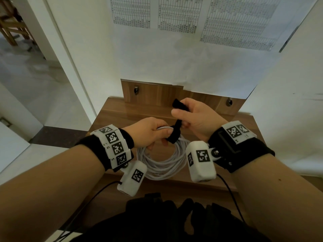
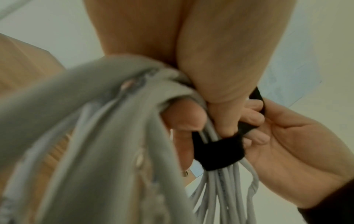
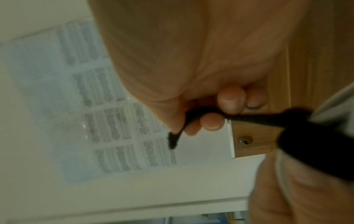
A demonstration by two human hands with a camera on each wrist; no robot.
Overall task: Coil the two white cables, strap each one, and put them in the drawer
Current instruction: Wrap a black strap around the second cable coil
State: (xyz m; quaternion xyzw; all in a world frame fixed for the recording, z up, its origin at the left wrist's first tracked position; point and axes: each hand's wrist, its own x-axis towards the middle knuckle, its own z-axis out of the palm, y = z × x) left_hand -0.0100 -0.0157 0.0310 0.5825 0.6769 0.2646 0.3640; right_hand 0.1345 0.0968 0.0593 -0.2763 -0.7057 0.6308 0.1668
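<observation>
Left hand grip clenched round 1 coiled white round cable above the brown wooden surface. Right hand pinches the black fabric strap (looped round the coil).

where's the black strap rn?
Head view, centre: the black strap runs from the white cable coil gripped by the left hand up into the right hand, above the wooden tabletop.

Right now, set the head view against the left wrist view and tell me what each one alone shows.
Head only: the whole white cable coil hanging over the wooden table, printed sheets on the wall, both wrist cameras. Left wrist only: the black strap already looped round the bunched strands. Both: left hand gripping the coil, right hand pulling the strap's free end.
</observation>
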